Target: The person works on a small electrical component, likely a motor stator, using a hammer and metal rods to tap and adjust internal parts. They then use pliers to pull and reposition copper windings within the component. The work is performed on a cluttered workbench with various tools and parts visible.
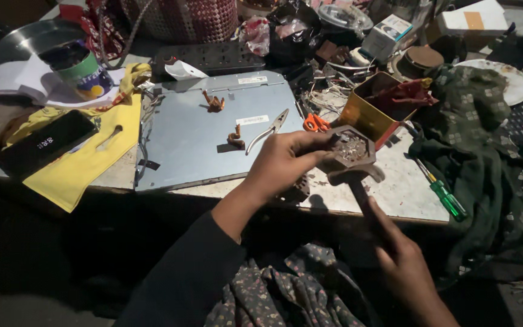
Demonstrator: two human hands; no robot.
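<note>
Over the table edge, left hand [282, 163] grips hexagonal box [350, 148]; right hand [404, 266] holds hammer [358, 181].

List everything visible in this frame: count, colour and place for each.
hexagonal block: one, brown, held at table edge
hammer: one, dark, under the block
panel: one, grey, flat at table centre
pliers: one, silver, on panel's right edge
scissors: one, orange handles, right of panel
tin box: one, yellow, behind block
screwdriver: one, green handle, right table edge
green cloth: one, far right
yellow cloth: one, left
cup: one, green and white, back left
plate: one, white, back right
left hand: grips the block
right hand: holds the hammer handle
</note>
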